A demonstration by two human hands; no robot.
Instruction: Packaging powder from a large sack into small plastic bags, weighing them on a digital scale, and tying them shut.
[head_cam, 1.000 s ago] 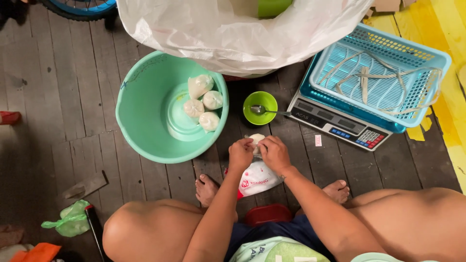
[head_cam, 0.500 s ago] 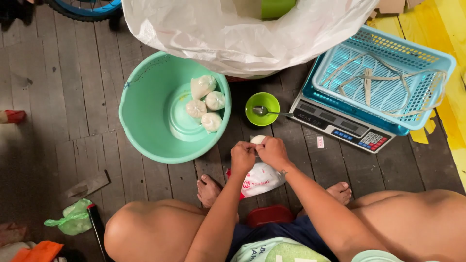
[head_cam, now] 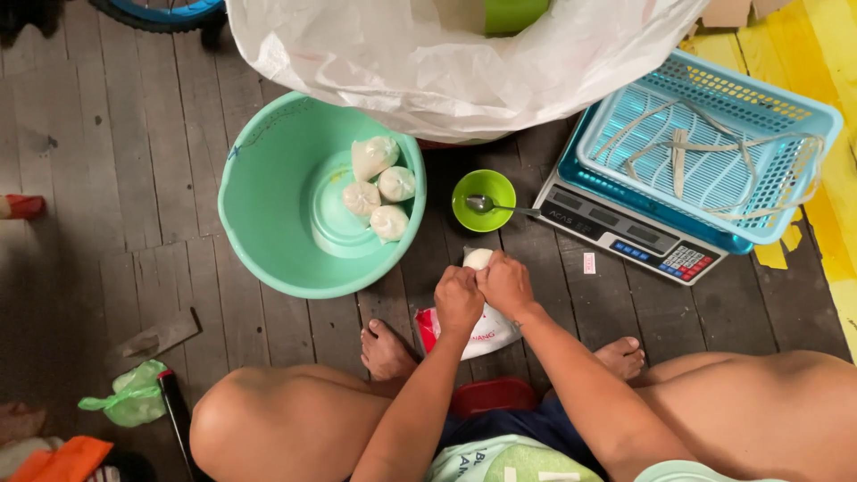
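Both my hands meet over the dark plank floor in front of my knees. My left hand (head_cam: 458,298) and my right hand (head_cam: 505,282) are closed together on a small clear bag of white powder (head_cam: 477,259), whose rounded end shows just beyond my knuckles. Under my hands lies a red and white printed packet (head_cam: 486,332). To the left stands a large mint green basin (head_cam: 268,214) holding several tied bags of white powder (head_cam: 377,187). Just beyond my hands sits a small green bowl (head_cam: 482,189) with a metal spoon (head_cam: 491,207) resting in it.
A digital scale (head_cam: 625,236) carries a light blue plastic basket (head_cam: 714,152) at the right. A big white plastic sack (head_cam: 428,62) fills the top. My bare feet (head_cam: 386,350) and knees frame the front. A green plastic bag (head_cam: 132,397) lies at the lower left.
My hands stay pressed together on the small bag, with only slight shifts of the fingers. Nothing else has moved.
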